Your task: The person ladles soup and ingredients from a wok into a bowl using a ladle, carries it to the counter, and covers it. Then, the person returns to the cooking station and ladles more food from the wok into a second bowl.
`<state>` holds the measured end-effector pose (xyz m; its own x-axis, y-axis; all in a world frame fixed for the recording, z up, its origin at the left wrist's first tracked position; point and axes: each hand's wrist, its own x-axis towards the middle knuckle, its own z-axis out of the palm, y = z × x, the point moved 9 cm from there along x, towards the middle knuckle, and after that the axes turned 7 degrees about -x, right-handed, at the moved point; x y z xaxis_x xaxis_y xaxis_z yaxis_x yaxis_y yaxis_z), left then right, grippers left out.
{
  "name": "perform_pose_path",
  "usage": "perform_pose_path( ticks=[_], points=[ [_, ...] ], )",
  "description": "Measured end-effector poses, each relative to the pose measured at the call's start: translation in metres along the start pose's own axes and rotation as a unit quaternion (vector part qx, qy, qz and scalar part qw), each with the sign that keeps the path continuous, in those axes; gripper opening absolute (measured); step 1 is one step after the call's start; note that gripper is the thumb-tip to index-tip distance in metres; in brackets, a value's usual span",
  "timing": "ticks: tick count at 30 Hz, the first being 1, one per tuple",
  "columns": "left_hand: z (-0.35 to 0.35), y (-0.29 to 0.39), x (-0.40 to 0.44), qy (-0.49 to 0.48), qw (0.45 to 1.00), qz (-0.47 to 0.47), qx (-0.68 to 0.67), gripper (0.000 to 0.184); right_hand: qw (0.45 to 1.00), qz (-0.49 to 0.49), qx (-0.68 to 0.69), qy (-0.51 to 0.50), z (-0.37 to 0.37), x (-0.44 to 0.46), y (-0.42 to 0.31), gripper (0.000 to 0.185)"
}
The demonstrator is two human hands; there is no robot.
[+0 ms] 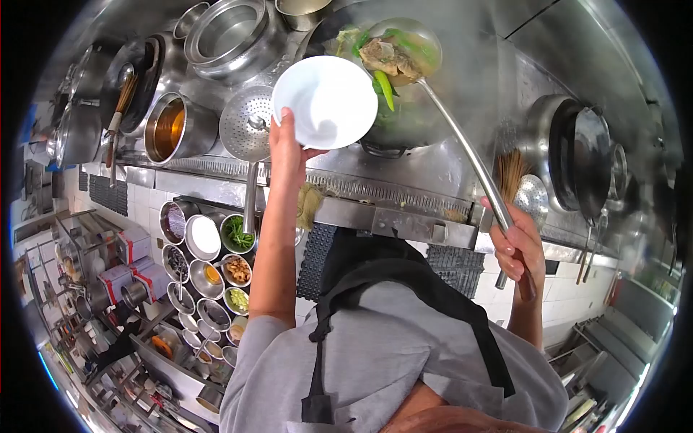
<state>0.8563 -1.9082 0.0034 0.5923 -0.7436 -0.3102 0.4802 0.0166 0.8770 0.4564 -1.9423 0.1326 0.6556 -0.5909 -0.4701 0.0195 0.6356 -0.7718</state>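
A steel stove (339,166) bears a steaming wok (385,151); a long ladle (462,137) slants over it, the right hand (518,245) clasped round its handle; a white bowl (325,102) is beside the ladle's cup, near the wok's left edge, the left hand (289,141) grasping its rim, thumb inside; brown food (386,58) fills part of the cup; a green pepper (384,89) overhangs it.

Steel counter (336,172) — amber-liquid pot (200,136), perforated strainer (240,126)
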Motion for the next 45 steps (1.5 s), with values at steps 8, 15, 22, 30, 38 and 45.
perform_pose_path(
  ticks=[8,15,22,30,38,45],
  points=[
    [0.033,-0.025,0.025,-0.055,0.996,-0.072,-0.026,0.068,0.998,0.040,0.009,-0.048,0.018,0.000,0.010,0.065],
    [0.032,-0.015,0.018,-0.076,0.994,-0.062,-0.043,0.074,0.976,0.091,-0.196,-0.013,0.016,0.011,0.025,0.068],
    [0.008,-0.024,0.011,-0.063,0.992,-0.079,-0.078,0.073,0.835,-0.078,-0.542,0.054,-0.003,0.015,0.011,0.067],
    [-0.049,-0.006,-0.010,0.006,0.991,-0.030,-0.127,0.069,0.885,-0.056,-0.440,0.138,-0.035,0.030,0.024,0.067],
    [-0.112,0.011,-0.065,0.095,0.989,0.007,-0.109,0.072,0.821,-0.011,-0.547,0.161,-0.037,0.068,0.037,0.068],
    [-0.154,-0.015,-0.079,0.124,0.982,-0.012,-0.142,0.070,0.798,-0.112,-0.561,0.188,-0.023,0.129,0.050,0.065]
  ],
)
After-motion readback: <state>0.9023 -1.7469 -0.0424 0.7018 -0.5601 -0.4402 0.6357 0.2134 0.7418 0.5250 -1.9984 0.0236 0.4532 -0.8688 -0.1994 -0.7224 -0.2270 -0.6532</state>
